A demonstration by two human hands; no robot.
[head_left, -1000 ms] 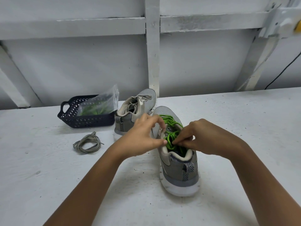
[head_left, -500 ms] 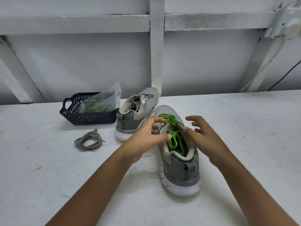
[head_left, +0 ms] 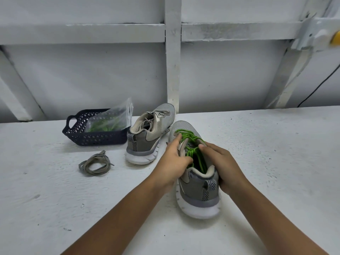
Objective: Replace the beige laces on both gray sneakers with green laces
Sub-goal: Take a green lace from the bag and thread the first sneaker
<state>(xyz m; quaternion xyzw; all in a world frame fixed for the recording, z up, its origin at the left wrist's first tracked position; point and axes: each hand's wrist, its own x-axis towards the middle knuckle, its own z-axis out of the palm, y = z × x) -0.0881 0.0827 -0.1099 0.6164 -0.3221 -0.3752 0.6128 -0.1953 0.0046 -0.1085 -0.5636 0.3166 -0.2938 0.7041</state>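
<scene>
Green-laced sneaker (head_left: 198,188) points heel-first at me; my left hand (head_left: 171,162) grips its left flank with curled fingers, my right hand (head_left: 226,168) its right. Beige-laced sneaker (head_left: 145,142) sits nearer my left.

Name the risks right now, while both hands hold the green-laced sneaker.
The green lace lies bunched and loose in the opening of the near sneaker; it may tangle or pull slack as the left hand and right hand shift it. The far sneaker stands close, so a sideways move might knock it.
</scene>
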